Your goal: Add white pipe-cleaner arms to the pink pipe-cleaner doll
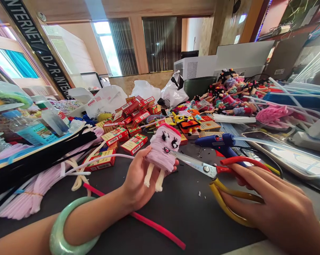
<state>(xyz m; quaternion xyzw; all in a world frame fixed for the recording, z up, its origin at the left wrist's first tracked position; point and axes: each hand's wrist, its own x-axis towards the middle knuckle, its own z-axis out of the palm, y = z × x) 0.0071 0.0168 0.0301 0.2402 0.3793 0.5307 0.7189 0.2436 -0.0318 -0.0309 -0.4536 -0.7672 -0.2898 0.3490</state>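
Gripping a fuzzy lilac doll [164, 150] from behind, the left hand [137, 180] holds it upright above the dark surface [176, 212]; it has 2 black lashed eyes, a red top edge and 2 pale dangling legs; the right hand [276, 209] grips red-and-yellow scissors [202, 166], tips touching its face.

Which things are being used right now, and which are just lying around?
In use: lilac doll in the left hand; scissors in the right hand.
Lying about: blue glue gun, red boxes, pink pipe cleaner, pile of dolls.
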